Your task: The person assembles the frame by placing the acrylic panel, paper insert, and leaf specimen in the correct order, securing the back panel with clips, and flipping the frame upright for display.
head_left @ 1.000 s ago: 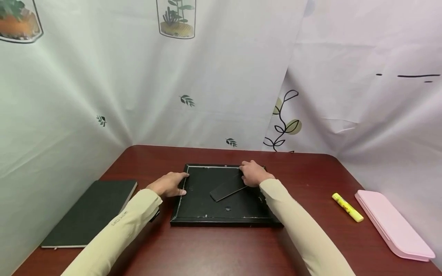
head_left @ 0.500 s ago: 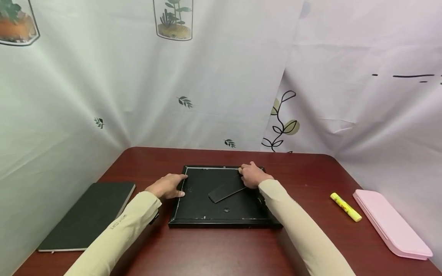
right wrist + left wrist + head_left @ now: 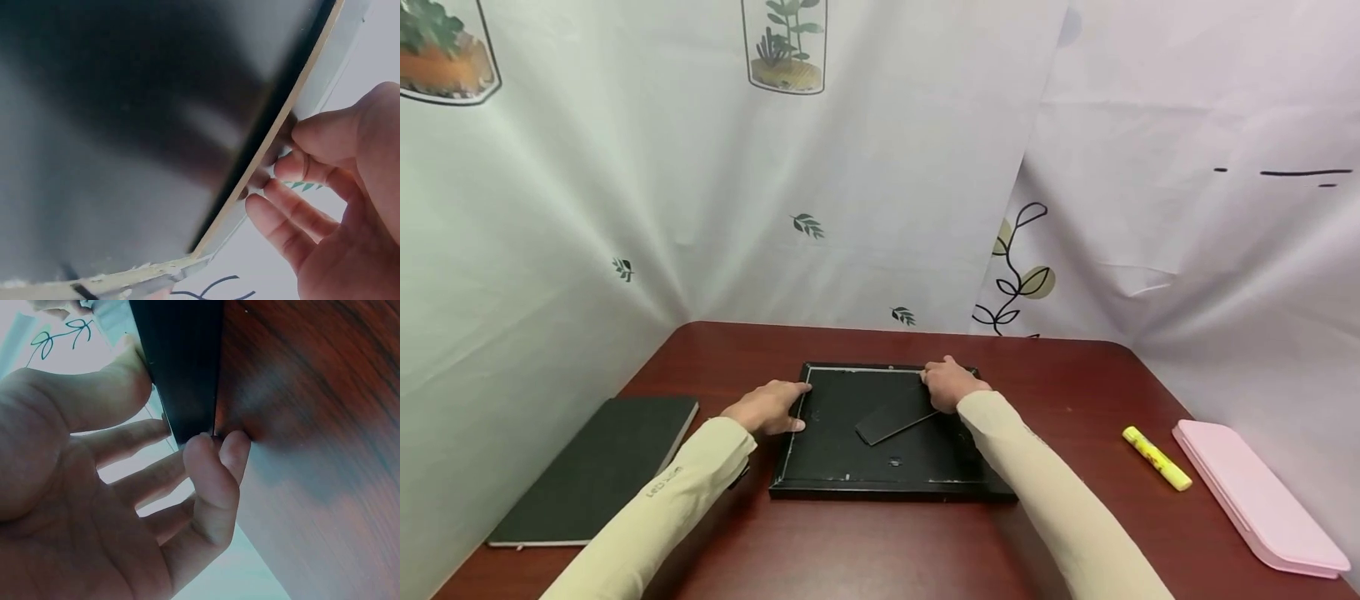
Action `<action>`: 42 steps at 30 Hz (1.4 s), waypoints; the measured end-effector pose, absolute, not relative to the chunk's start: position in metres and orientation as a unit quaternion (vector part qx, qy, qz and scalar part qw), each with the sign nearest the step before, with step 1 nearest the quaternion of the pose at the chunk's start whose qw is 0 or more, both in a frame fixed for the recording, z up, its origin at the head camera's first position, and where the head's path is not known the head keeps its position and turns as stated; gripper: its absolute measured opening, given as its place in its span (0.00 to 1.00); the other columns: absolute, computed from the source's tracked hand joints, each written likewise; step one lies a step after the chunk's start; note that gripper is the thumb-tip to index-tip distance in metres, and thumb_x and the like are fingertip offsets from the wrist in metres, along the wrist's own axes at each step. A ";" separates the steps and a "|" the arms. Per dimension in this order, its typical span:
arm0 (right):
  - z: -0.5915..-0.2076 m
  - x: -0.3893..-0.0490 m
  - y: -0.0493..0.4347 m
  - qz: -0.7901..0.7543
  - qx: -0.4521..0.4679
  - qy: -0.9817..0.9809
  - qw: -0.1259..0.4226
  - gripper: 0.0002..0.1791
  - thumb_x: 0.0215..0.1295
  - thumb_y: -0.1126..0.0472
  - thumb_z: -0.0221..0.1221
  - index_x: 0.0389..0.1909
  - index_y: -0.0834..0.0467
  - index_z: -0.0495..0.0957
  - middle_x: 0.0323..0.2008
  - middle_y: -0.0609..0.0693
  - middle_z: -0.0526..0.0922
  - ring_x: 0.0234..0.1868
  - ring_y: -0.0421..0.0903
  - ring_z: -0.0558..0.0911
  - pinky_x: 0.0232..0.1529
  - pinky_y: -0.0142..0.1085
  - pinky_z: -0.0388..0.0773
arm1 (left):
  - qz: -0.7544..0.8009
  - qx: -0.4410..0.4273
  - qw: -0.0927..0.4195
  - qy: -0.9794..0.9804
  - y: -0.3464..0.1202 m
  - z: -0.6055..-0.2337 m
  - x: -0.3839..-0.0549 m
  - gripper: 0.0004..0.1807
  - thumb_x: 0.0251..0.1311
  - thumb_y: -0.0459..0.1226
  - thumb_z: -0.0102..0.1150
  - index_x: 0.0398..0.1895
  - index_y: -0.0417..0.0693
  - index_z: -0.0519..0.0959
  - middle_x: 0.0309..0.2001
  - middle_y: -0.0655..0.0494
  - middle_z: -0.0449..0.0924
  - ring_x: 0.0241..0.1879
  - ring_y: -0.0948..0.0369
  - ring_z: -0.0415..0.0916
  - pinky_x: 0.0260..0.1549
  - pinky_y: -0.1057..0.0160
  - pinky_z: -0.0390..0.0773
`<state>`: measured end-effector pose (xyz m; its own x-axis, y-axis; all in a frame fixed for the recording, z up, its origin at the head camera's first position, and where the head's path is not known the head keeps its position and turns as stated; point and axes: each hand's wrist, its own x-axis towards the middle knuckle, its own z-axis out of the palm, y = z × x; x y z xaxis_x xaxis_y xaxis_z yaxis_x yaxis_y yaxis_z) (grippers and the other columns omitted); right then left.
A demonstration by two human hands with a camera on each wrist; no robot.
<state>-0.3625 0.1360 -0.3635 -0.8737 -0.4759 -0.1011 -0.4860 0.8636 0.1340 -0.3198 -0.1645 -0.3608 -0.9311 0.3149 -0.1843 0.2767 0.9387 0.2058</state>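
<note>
A black picture frame (image 3: 827, 442) lies back up on the table, its stand (image 3: 891, 421) folded against the backing. My left hand (image 3: 767, 407) grips the frame's left side. In the left wrist view, the thumb (image 3: 119, 394) lies against the frame's black side (image 3: 178, 362), and the curled fingertips (image 3: 206, 456) reach its lower edge at the table. At the far rim, close to the far right corner, is my right hand (image 3: 953, 383). The right wrist view shows its thumb and bent fingers (image 3: 294, 206) drawn together right at the rim, their reflections on its glossy strip.
On the left a dark green book (image 3: 602, 467) lies beside my forearm. A yellow stick-like item (image 3: 1157, 458) and a pink case (image 3: 1255, 492) lie along the right side of the reddish-brown table (image 3: 880, 546). A white patterned cloth (image 3: 880, 167) hangs behind and around it.
Both hands keep their places on the frame, the right one turning only slightly at the far rim. The whole view shifts a little with the head.
</note>
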 end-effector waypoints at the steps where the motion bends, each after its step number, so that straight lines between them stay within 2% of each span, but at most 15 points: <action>1: -0.363 -0.363 0.135 0.074 -0.245 0.966 0.035 0.17 0.75 0.67 0.51 0.58 0.63 0.80 0.54 0.57 0.81 0.47 0.51 0.75 0.54 0.45 0.66 | 0.089 0.148 0.109 0.979 -0.164 -0.361 -0.320 0.38 0.63 0.40 0.67 0.74 0.40 0.65 0.71 0.36 0.68 0.70 0.41 0.67 0.65 0.41 0.71; 5: -0.360 -0.366 0.133 0.061 -0.238 0.969 0.038 0.15 0.74 0.67 0.51 0.55 0.64 0.81 0.52 0.58 0.81 0.44 0.51 0.72 0.53 0.45 0.67 | 0.085 0.147 0.105 0.980 -0.165 -0.360 -0.321 0.38 0.63 0.40 0.67 0.74 0.40 0.64 0.71 0.36 0.68 0.70 0.41 0.66 0.65 0.41 0.71; 9: -0.353 -0.369 0.133 0.072 -0.242 0.966 0.046 0.15 0.73 0.68 0.51 0.53 0.63 0.82 0.51 0.59 0.82 0.47 0.52 0.76 0.57 0.45 0.66 | 0.085 0.153 0.100 0.980 -0.165 -0.358 -0.322 0.38 0.63 0.40 0.67 0.74 0.39 0.64 0.71 0.36 0.68 0.71 0.40 0.65 0.65 0.41 0.70; 12: -0.348 -0.371 0.135 0.076 -0.247 0.964 0.067 0.18 0.75 0.65 0.51 0.60 0.63 0.79 0.56 0.60 0.81 0.55 0.54 0.77 0.60 0.46 0.67 | 0.090 0.149 0.103 0.979 -0.164 -0.359 -0.322 0.38 0.64 0.40 0.66 0.75 0.40 0.63 0.71 0.36 0.67 0.71 0.41 0.65 0.66 0.41 0.70; 16: -0.339 -0.370 0.143 0.033 -0.240 0.967 0.075 0.24 0.75 0.59 0.54 0.69 0.61 0.72 0.64 0.63 0.74 0.63 0.60 0.70 0.61 0.50 0.70 | 0.096 0.153 0.103 0.978 -0.165 -0.360 -0.323 0.38 0.64 0.40 0.66 0.75 0.40 0.63 0.71 0.36 0.67 0.71 0.41 0.66 0.66 0.41 0.69; 22: -0.332 -0.353 0.170 -0.048 -0.262 0.963 0.036 0.27 0.74 0.57 0.57 0.70 0.60 0.70 0.59 0.63 0.74 0.57 0.58 0.71 0.55 0.51 0.72 | 0.111 0.175 0.089 0.974 -0.175 -0.366 -0.321 0.37 0.65 0.41 0.65 0.74 0.40 0.64 0.70 0.36 0.69 0.70 0.40 0.67 0.65 0.41 0.70; 26: -0.344 -0.330 0.193 -0.071 -0.274 0.959 -0.011 0.27 0.72 0.57 0.60 0.68 0.61 0.72 0.56 0.61 0.73 0.54 0.55 0.71 0.51 0.49 0.74 | 0.143 0.217 0.073 0.963 -0.188 -0.373 -0.312 0.35 0.67 0.42 0.62 0.73 0.40 0.65 0.69 0.37 0.71 0.69 0.40 0.69 0.65 0.40 0.70; 30: -0.360 -0.302 0.213 -0.094 -0.262 0.960 -0.039 0.28 0.68 0.57 0.63 0.67 0.60 0.73 0.56 0.61 0.73 0.52 0.52 0.75 0.49 0.47 0.77 | 0.179 0.261 0.096 0.944 -0.201 -0.371 -0.292 0.40 0.63 0.46 0.67 0.73 0.38 0.65 0.68 0.37 0.71 0.69 0.40 0.68 0.66 0.39 0.69; 31: -0.362 -0.295 0.218 -0.099 -0.256 0.961 -0.037 0.28 0.68 0.57 0.64 0.67 0.60 0.73 0.56 0.61 0.73 0.51 0.52 0.77 0.48 0.48 0.77 | 0.185 0.267 0.106 0.940 -0.203 -0.370 -0.286 0.43 0.60 0.47 0.69 0.73 0.37 0.64 0.68 0.37 0.71 0.69 0.40 0.68 0.66 0.39 0.69; 33: -0.366 -0.281 0.225 -0.106 -0.241 0.964 -0.022 0.30 0.66 0.57 0.65 0.67 0.60 0.73 0.59 0.64 0.73 0.52 0.55 0.79 0.50 0.51 0.79 | 0.197 0.270 0.131 0.933 -0.204 -0.368 -0.274 0.49 0.53 0.47 0.75 0.74 0.35 0.62 0.68 0.37 0.70 0.62 0.43 0.75 0.63 0.41 0.72; 37: -0.369 -0.257 0.234 -0.135 -0.229 0.963 0.033 0.37 0.63 0.52 0.68 0.69 0.61 0.69 0.59 0.67 0.74 0.55 0.61 0.80 0.53 0.57 0.78 | 0.206 0.259 0.150 0.932 -0.200 -0.369 -0.253 0.59 0.42 0.46 0.82 0.74 0.30 0.58 0.70 0.35 0.67 0.62 0.44 0.75 0.63 0.42 0.72; 40: -0.370 -0.247 0.238 -0.167 -0.233 0.955 0.072 0.47 0.57 0.45 0.71 0.73 0.61 0.64 0.55 0.64 0.74 0.53 0.56 0.78 0.52 0.54 0.77 | 0.215 0.259 0.122 0.934 -0.197 -0.373 -0.247 0.59 0.41 0.44 0.83 0.72 0.27 0.59 0.69 0.34 0.68 0.60 0.47 0.76 0.59 0.45 0.76; 42: -0.372 -0.242 0.239 -0.185 -0.237 0.949 0.093 0.55 0.51 0.44 0.75 0.76 0.60 0.59 0.53 0.60 0.72 0.51 0.52 0.76 0.49 0.49 0.76 | 0.217 0.257 0.100 0.936 -0.196 -0.375 -0.246 0.57 0.40 0.43 0.83 0.70 0.26 0.61 0.67 0.34 0.71 0.51 0.53 0.81 0.54 0.50 0.79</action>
<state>-0.2423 0.2391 -0.3721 -0.8706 -0.4837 -0.0897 -0.4149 0.8199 -0.3946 -0.2456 -0.1961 -0.3754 -0.8480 0.5246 -0.0760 0.4377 0.7739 0.4577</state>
